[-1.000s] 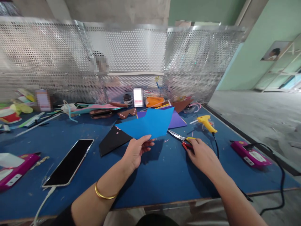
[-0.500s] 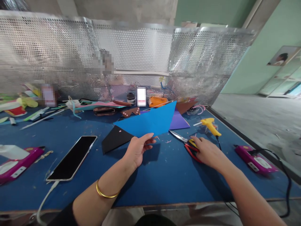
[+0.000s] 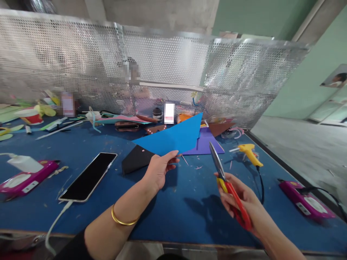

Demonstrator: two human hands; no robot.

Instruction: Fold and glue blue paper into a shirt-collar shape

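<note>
My left hand pinches the lower edge of a bright blue sheet of craft paper, thumb on top and fingers beneath, holding it above the table. Raised off the tabletop on the right, my right hand is wrapped round the red and yellow handles of a pair of scissors. Their blades are together and point up and away, apart from the paper. A black sheet lies left of the blue one and is partly covered by it. Behind it on the right rests a purple sheet.
A yellow glue gun lies at the right, its cord trailing towards a magenta power strip. On the left are a charging phone and another magenta strip. Craft scraps line the perforated metal screen at the back of the blue table.
My right hand has picked the scissors up from the tabletop and turned their blades upward. My left hand keeps hold of the blue paper; the camera view has shifted slightly.
</note>
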